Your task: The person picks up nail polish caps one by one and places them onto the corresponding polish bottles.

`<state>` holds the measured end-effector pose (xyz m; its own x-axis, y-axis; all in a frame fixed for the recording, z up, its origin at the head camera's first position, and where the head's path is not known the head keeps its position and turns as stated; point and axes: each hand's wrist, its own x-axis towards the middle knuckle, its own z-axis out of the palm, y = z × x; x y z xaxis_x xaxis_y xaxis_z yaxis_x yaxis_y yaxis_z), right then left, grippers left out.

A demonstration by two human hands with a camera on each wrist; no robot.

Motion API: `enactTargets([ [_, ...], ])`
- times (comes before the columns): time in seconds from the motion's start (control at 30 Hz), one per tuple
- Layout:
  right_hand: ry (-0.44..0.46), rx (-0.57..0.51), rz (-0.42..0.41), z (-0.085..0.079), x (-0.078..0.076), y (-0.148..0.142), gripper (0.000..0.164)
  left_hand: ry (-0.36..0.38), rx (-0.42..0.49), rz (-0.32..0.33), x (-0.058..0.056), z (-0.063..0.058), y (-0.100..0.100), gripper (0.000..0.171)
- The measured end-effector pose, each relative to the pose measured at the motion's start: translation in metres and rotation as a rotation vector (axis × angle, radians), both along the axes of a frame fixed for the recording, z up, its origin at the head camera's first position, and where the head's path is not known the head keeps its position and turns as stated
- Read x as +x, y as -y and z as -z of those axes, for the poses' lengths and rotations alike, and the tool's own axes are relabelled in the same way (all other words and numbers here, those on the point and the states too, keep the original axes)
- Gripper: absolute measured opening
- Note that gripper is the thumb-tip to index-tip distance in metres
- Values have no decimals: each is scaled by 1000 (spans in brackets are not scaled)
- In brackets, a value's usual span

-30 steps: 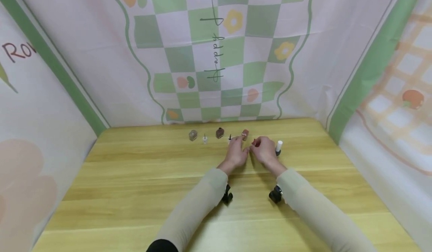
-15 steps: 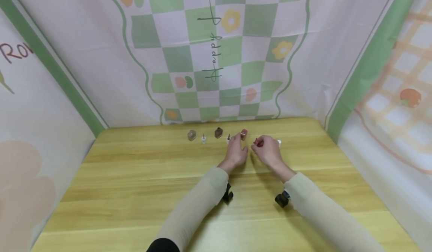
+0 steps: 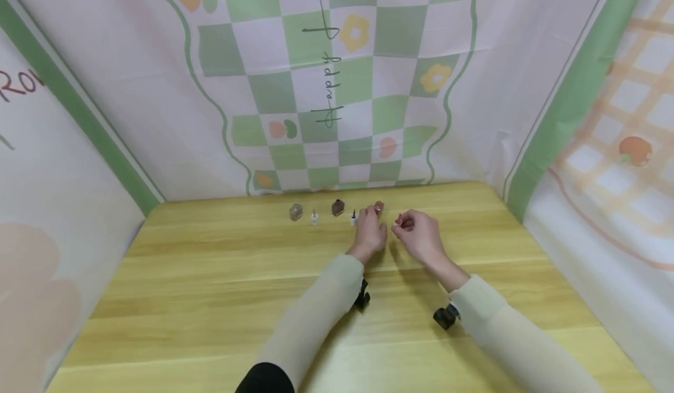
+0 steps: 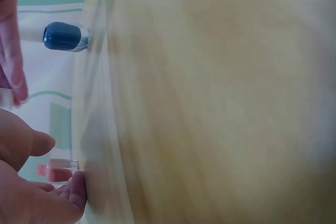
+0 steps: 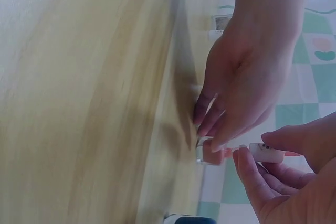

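The open bottle of coral nail polish (image 5: 212, 151) stands near the back of the table. My left hand (image 3: 370, 232) holds it with the fingertips at its side; the hand covers part of it in the head view. Just right of it, my right hand (image 3: 421, 235) pinches a white nail polish cap (image 5: 266, 153) between thumb and fingers, its coral-coated brush pointing up, away from the table. A dark blue bottle with a white cap (image 4: 63, 36) stands beyond the right hand, hidden behind that hand in the head view.
To the left stand a greyish clear bottle (image 3: 296, 211) and a dark brown bottle (image 3: 338, 207). Near them, a white cap (image 3: 315, 218) and another white cap with a dark brush (image 3: 354, 218) stand brush up. A patterned cloth (image 3: 358, 77) hangs behind the table.
My right hand has shifted right, slightly away from the left hand, with the cap still pinched. It now hides the white-capped bottle beside it. My left hand stays at the coral bottle.
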<state>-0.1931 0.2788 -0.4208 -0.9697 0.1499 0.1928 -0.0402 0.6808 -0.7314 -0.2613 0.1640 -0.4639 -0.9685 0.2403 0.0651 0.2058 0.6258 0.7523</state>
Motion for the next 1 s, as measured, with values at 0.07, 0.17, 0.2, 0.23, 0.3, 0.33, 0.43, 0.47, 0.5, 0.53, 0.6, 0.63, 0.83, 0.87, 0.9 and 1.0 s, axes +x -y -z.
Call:
enactTargets([
  [0.07, -7, -3, 1, -2, 2, -1, 15, -15, -7, -23, -2, 0, -3, 38],
  [0.17, -24, -5, -2, -5, 5, -2, 16, -38, -37, -67, -5, 1, -10, 33],
  [0.2, -28, -6, -2, -7, 7, -2, 16, -39, -43, -81, -7, 1, -12, 33],
  [0.23, -31, -7, 2, -8, 8, -3, 16, -38, -43, -96, -8, 1, -15, 32],
  [0.3, -36, -6, 1, -11, 11, -5, 16, -28, -38, -128, -10, 2, -20, 31],
  [0.33, -37, -9, -1, -12, 13, -6, 16, -20, -32, -145, -11, 2, -22, 31],
  [0.43, -35, -20, -7, -14, 16, -9, 18, -9, 1, -201, -11, 2, -28, 28],
  [0.47, -35, -25, -10, -15, 17, -10, 19, -10, 7, -217, -11, 3, -30, 27],
  [0.5, -35, -29, -11, -16, 18, -11, 19, -12, 12, -233, -11, 3, -31, 25],
  [0.53, -36, -35, -12, -17, 18, -11, 20, -20, 16, -248, -12, 4, -31, 22],
  [0.6, -37, -45, -8, -18, 18, -11, 20, -39, 12, -271, -13, 5, -31, 17],
  [0.63, -37, -49, -7, -19, 18, -11, 21, -47, 4, -280, -13, 6, -31, 15],
  [0.83, -40, -64, -5, -21, 19, -13, 22, -63, -45, -286, -18, 9, -32, 12],
  [0.87, -49, -63, -3, -22, 18, -14, 21, -61, -55, -273, -18, 9, -32, 12],
  [0.9, -59, -62, -4, -23, 18, -15, 21, -62, -66, -261, -17, 8, -33, 12],
  [1.0, -87, -47, -2, -27, 16, -17, 20, -52, -105, -194, -13, 4, -33, 16],
])
